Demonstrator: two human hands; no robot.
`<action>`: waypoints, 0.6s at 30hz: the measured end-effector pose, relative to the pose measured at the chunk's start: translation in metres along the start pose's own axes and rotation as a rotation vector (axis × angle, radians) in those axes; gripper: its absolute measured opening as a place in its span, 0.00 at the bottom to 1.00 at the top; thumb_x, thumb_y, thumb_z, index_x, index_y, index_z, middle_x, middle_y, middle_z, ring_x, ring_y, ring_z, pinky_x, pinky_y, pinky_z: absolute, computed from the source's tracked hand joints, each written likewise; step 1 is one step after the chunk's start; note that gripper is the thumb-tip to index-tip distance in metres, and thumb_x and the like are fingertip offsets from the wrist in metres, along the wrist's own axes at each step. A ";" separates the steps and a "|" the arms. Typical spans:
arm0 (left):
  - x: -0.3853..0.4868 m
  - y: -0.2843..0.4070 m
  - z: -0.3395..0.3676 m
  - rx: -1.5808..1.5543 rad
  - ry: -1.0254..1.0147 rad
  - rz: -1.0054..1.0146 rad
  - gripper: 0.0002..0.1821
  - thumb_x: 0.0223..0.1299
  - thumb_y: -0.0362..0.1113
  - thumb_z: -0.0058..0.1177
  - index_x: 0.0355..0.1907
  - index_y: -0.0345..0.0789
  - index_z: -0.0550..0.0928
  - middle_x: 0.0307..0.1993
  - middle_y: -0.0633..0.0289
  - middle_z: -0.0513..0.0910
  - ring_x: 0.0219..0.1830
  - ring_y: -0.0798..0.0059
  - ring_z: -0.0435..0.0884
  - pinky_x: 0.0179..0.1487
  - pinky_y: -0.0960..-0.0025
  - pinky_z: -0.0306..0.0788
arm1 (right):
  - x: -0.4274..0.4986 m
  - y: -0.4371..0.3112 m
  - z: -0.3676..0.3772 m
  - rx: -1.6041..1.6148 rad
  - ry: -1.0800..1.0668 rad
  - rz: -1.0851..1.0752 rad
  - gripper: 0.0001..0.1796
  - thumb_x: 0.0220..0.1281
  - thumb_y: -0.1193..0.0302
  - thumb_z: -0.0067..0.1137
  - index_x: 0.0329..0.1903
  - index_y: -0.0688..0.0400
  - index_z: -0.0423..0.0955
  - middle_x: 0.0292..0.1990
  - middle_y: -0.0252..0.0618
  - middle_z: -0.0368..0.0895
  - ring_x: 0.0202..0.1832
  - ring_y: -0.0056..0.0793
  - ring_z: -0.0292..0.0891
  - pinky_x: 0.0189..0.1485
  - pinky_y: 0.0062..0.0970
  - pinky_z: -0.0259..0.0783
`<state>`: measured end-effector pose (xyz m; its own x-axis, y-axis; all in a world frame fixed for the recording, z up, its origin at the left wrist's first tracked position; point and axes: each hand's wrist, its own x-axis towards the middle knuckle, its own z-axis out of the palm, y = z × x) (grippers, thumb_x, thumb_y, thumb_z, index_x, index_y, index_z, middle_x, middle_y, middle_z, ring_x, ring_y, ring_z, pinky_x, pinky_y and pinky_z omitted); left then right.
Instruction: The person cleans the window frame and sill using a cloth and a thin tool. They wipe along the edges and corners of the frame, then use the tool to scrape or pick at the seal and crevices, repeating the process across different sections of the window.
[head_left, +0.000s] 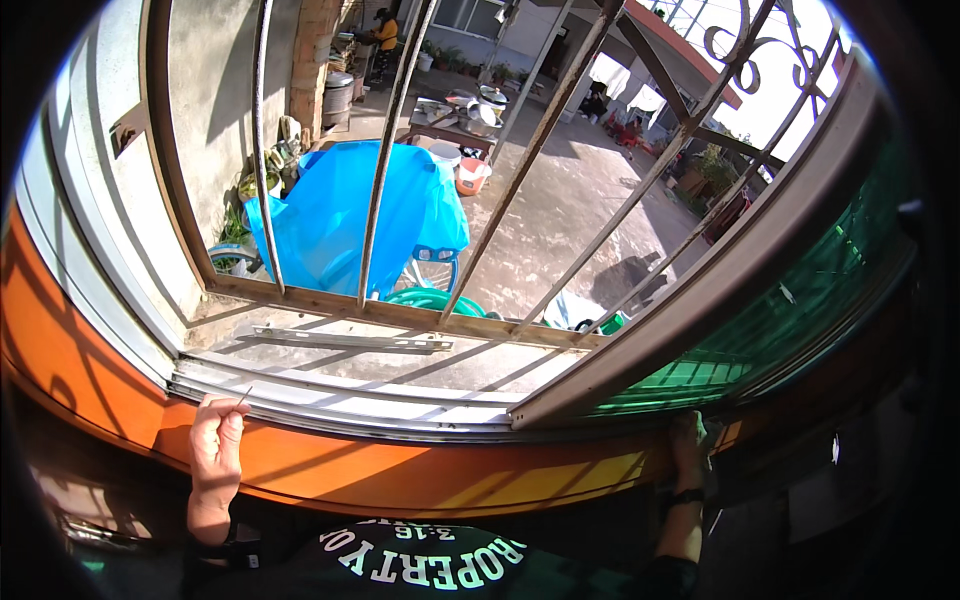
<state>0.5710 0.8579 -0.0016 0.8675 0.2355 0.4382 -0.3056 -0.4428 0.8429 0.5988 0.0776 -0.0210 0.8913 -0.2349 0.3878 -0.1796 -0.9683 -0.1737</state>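
Note:
My left hand (214, 439) is raised over the orange window sill (360, 469), near the left end of the sliding-window track (360, 405). Between its thumb and forefinger it pinches a thin stick (246, 394), with the tip pointing up. At the right, my right hand (686, 442) rests in shade at the sill, below the lower edge of the green-glass sliding sash (697, 360). A pale green patch shows along its right side; whether this is a cloth or light through the glass is unclear. The fingers there are hard to make out.
Metal window bars (382, 172) stand beyond the track. On the outer ledge lies a slotted metal strip (352, 340). Outside are a blue cover (352, 217), a coiled green hose (439, 300), a table with pots (450, 124) and a person in yellow (385, 34).

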 end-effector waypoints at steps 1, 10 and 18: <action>0.000 -0.002 -0.001 0.034 0.012 0.047 0.05 0.72 0.27 0.47 0.40 0.30 0.78 0.37 0.62 0.77 0.37 0.77 0.74 0.44 0.75 0.70 | -0.001 -0.004 0.004 0.093 0.008 -0.012 0.11 0.69 0.69 0.51 0.49 0.62 0.73 0.39 0.43 0.79 0.35 0.46 0.77 0.46 0.43 0.75; -0.008 -0.029 -0.011 -0.091 -0.015 -0.021 0.07 0.74 0.27 0.44 0.40 0.30 0.77 0.40 0.60 0.76 0.34 0.79 0.73 0.39 0.78 0.70 | -0.033 -0.123 -0.012 0.041 0.003 -0.106 0.08 0.67 0.68 0.53 0.44 0.57 0.70 0.38 0.46 0.78 0.39 0.50 0.76 0.41 0.43 0.71; -0.008 -0.035 -0.011 -0.108 -0.020 -0.040 0.08 0.75 0.29 0.44 0.40 0.29 0.77 0.39 0.59 0.77 0.37 0.74 0.75 0.46 0.73 0.71 | -0.052 -0.174 0.003 0.207 -0.015 -0.130 0.10 0.68 0.68 0.52 0.47 0.59 0.72 0.38 0.47 0.80 0.40 0.49 0.78 0.44 0.41 0.73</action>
<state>0.5706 0.8807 -0.0310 0.8873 0.2330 0.3981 -0.3102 -0.3373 0.8888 0.5847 0.2590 -0.0139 0.9076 -0.1067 0.4060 0.0247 -0.9519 -0.3053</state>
